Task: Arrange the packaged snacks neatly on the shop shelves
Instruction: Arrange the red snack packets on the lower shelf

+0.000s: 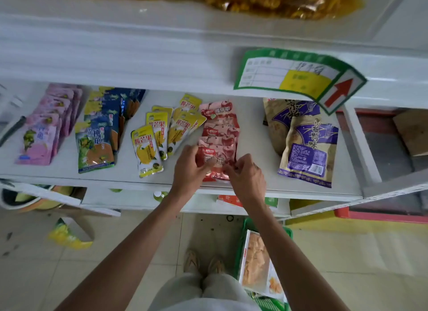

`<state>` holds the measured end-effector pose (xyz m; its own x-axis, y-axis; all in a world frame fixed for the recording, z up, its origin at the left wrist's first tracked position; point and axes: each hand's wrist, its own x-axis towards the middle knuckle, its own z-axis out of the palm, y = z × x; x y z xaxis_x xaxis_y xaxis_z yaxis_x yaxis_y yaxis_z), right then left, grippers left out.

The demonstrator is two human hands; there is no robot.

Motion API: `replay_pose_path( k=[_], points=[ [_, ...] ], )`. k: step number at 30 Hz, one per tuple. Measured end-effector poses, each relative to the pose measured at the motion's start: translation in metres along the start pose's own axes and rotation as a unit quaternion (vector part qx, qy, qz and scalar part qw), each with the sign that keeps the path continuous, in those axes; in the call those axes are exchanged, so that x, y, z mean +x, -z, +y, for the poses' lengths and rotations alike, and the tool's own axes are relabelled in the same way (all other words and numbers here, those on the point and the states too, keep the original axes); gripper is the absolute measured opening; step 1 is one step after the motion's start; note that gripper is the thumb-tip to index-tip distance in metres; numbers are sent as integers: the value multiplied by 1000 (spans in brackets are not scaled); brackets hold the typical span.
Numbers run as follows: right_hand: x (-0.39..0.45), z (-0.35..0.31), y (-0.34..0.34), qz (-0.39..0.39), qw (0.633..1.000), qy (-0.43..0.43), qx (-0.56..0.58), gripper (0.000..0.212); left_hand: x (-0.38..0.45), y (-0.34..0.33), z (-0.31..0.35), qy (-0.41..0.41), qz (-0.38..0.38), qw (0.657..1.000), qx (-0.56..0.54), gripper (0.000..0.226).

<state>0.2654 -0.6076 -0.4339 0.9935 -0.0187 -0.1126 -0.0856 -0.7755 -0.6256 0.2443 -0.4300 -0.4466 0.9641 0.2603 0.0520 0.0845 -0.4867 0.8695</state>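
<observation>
A row of red cherry snack packets [220, 130] lies overlapped on the white shelf [261, 134], running from back to front. My left hand [188, 169] holds the left edge of the front red packet [216, 163], thumb on top. My right hand [246, 178] pinches that packet's lower right corner. To the left lie yellow mango packets [152, 143], blue-green packets [98, 141] and pink packets [44, 134], each in its own overlapped row. Tan and purple bags [308, 146] lie at the right.
A green price label [298, 76] with a red arrow hangs from the upper shelf edge. On the floor stands a green basket [243, 236] holding a snack pack [254, 262], beside my feet. A yellow packet [67, 236] lies on the floor at left.
</observation>
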Motion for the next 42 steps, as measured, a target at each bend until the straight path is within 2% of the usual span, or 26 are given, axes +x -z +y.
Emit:
replay_pose_path(
  k=[1,3,6,9,11,14,16,17,19,22,23,25,26,27,30,31,33,35,37,39,40,42],
  points=[
    [3,-1,-1,-5,1000,-8,-9,45,-2,-1,-3,-17,44,998,42,57],
    [5,-1,-1,-25,999,-15,-28,48,-9,-2,-4,-29,97,993,57,73],
    [17,-4,10,-52,998,-9,-25,44,-15,-9,-12,-75,89,991,60,62],
    [67,-24,18,34,999,6,-24,39,-17,-14,-18,-135,85,978,137,56],
    [116,-46,16,66,996,12,-57,48,-14,-15,-20,-160,89,965,189,55],
    [179,-67,4,-28,993,-6,-117,53,-11,-17,-22,-155,91,960,213,53],
    [201,-71,-3,-86,992,-1,-93,40,-11,-17,-19,-149,92,962,211,51],
    [205,-71,-3,-92,994,2,-63,31,-11,-17,-18,-146,91,962,210,50],
    [202,-79,7,-55,996,-18,68,21,-10,-18,-15,-141,96,962,214,48],
    [174,-90,36,89,979,-16,181,28,-3,-19,-14,-130,104,956,241,45],
    [159,-90,44,126,967,-3,221,28,1,-19,-10,-122,102,956,248,44],
    [123,-85,58,178,941,59,280,12,4,-20,1,-107,107,957,248,38],
    [104,-81,64,184,934,75,299,10,3,-18,9,-92,120,960,235,32],
    [86,-77,68,184,929,78,312,17,-2,-14,19,-69,145,966,205,26],
    [22,-56,70,151,937,53,312,25,-22,7,52,-13,225,973,46,20],
    [3,-49,63,134,939,52,311,26,-27,11,62,-7,209,978,-5,22],
    [-31,-46,44,92,941,80,315,25,-36,11,85,29,98,983,-156,28],
    [-53,-49,24,34,941,133,309,29,-41,6,92,95,4,951,-296,29],
    [-65,-51,14,18,941,152,303,32,-42,8,88,143,-2,932,-333,29],
    [-67,-41,12,57,954,111,272,28,-43,15,75,167,-6,930,-327,28],
    [-66,-36,13,68,964,70,246,37,-43,19,70,183,-15,928,-325,29],
    [-64,-27,18,34,971,5,238,54,-42,27,63,204,-42,921,-330,35]
  ],
)
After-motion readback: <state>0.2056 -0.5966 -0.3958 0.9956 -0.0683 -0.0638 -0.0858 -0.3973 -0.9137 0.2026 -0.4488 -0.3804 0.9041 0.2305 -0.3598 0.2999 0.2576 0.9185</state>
